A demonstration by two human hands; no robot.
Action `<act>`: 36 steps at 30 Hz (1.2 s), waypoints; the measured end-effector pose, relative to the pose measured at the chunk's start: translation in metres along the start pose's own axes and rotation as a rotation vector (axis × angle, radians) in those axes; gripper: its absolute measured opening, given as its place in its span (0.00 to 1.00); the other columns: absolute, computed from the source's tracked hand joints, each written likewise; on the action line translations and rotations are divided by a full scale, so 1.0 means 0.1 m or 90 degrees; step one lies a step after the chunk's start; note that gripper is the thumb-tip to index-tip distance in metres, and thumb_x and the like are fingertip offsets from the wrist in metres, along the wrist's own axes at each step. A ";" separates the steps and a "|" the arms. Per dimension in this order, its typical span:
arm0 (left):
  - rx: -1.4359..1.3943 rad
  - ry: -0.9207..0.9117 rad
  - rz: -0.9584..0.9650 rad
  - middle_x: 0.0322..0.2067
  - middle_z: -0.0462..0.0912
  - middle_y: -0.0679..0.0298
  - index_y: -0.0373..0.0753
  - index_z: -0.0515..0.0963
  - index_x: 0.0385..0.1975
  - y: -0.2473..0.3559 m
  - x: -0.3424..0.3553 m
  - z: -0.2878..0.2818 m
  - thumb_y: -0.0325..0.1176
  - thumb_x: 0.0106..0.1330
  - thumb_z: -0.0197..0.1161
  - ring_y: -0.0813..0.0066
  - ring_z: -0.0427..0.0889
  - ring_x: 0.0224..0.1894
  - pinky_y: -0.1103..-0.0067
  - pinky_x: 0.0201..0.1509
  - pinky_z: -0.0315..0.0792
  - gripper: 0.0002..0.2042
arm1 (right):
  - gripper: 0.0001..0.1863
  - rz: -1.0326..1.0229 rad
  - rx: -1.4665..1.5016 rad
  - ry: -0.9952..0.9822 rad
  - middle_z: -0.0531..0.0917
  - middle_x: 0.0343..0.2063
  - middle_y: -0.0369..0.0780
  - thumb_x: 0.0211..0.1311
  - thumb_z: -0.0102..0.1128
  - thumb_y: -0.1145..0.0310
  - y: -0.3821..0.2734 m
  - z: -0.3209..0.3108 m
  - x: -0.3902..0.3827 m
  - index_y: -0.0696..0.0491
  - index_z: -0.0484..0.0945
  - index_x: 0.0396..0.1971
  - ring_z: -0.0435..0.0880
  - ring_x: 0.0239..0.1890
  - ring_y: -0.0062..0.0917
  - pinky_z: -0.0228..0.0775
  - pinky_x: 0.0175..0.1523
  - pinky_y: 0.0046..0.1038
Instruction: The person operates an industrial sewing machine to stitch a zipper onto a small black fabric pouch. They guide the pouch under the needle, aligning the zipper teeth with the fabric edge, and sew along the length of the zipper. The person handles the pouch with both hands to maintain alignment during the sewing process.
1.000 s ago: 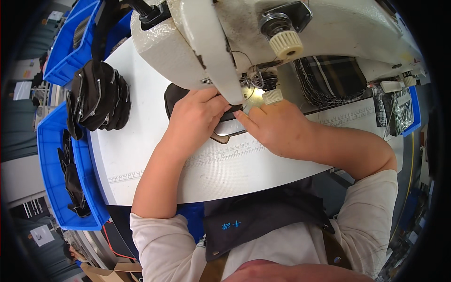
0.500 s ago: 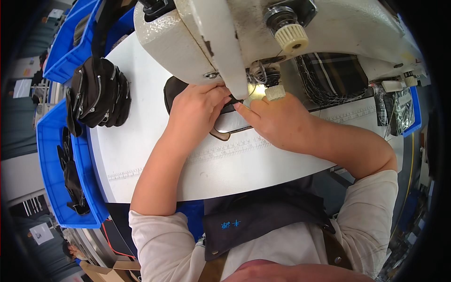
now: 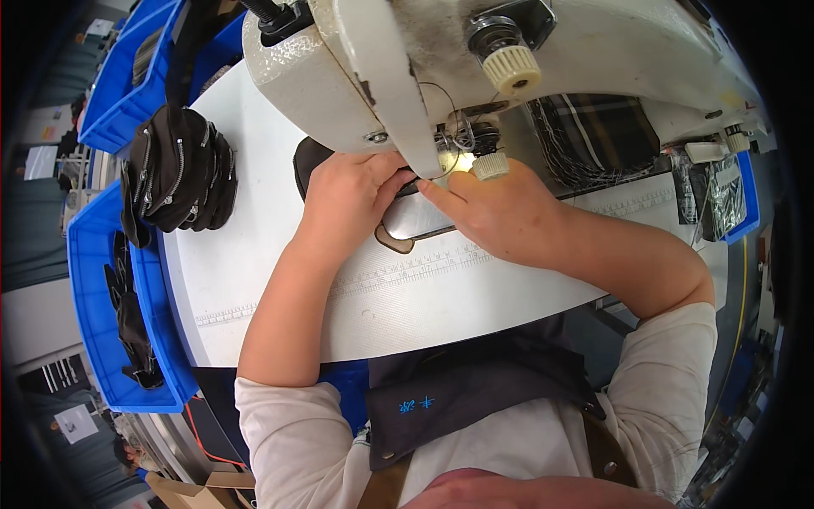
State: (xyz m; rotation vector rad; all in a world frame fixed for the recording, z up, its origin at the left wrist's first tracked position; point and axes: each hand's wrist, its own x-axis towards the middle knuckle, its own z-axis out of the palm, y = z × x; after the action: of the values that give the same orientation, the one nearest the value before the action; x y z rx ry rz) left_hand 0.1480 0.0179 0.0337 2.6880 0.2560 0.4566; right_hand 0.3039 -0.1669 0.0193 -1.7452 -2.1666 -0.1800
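Under the head of a white sewing machine (image 3: 373,59), a dark fabric piece (image 3: 311,163) lies on the bed, partly covered by my hands. My left hand (image 3: 343,199) is closed on its near edge, thumb and fingertips pinched together left of the needle area. From the right, my right hand (image 3: 509,212) grips the same edge, its fingertips close to the left hand's; its other fingers are partly hidden by the machine. The needle and presser foot are hard to make out near the lamp's glow. Between my hands shows a shiny metal plate (image 3: 415,220).
A stack of dark zippered pouches (image 3: 178,170) stands at the table's left. Beyond it are blue bins (image 3: 85,297), one holding dark strips (image 3: 127,314). Checked fabric pieces (image 3: 593,136) with frayed threads lie under the machine arm. A printed ruler (image 3: 407,273) crosses the white table (image 3: 254,254).
The machine appears slightly shifted left in view, and a loop of thread now shows beside its head. Both hands stay almost in place on the dark fabric piece.
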 end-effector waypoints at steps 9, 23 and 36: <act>-0.018 0.067 0.020 0.26 0.87 0.60 0.43 0.89 0.42 -0.02 0.01 0.09 0.30 0.64 0.73 0.63 0.83 0.25 0.71 0.33 0.76 0.08 | 0.27 -0.004 0.008 -0.006 0.82 0.28 0.37 0.53 0.66 0.73 0.01 -0.02 0.01 0.60 0.80 0.57 0.86 0.34 0.29 0.76 0.36 0.32; 0.057 0.077 -0.065 0.36 0.88 0.64 0.44 0.89 0.36 -0.01 0.01 0.15 0.37 0.63 0.73 0.60 0.86 0.40 0.68 0.42 0.80 0.07 | 0.23 0.017 -0.029 0.034 0.83 0.30 0.37 0.49 0.68 0.74 -0.03 -0.02 0.09 0.58 0.82 0.50 0.85 0.36 0.32 0.76 0.39 0.33; 0.154 0.083 0.004 0.40 0.86 0.67 0.45 0.87 0.37 0.22 -0.09 -0.06 0.33 0.55 0.76 0.63 0.84 0.47 0.70 0.42 0.80 0.10 | 0.22 0.034 -0.035 0.055 0.83 0.25 0.34 0.53 0.69 0.69 0.02 0.09 0.05 0.54 0.83 0.50 0.82 0.33 0.31 0.71 0.38 0.33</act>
State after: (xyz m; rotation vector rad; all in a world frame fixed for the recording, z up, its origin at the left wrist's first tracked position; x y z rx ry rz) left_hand 0.1404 -0.0020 0.0455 2.8988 0.3602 0.6406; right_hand 0.3032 -0.1589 0.0125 -1.7885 -2.0696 -0.2980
